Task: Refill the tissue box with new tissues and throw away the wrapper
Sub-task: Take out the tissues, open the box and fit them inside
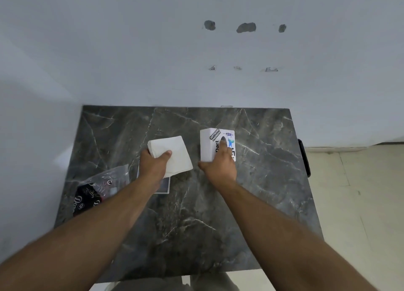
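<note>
The left hand is pinching a stack of tissues at frame centre, hiding a flat clear thing beneath. The right hand is lying over the tissue box, fingers hiding part of its stickers and opening. The wrapper is lying blurred at lower left.

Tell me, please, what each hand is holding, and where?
Left hand grips the tissue stack by its near-left corner; right hand holds the tissue box at its near end.

The surface is dark grey stone veined with thin white lines. The stack of tissues is plain white. The tissue box is white with black lettering and blue-and-green stickers. At the left edge the wrapper is clear plastic with a black panel bearing white print. The wall is pale grey with darker grey patches; the floor is cream.
</note>
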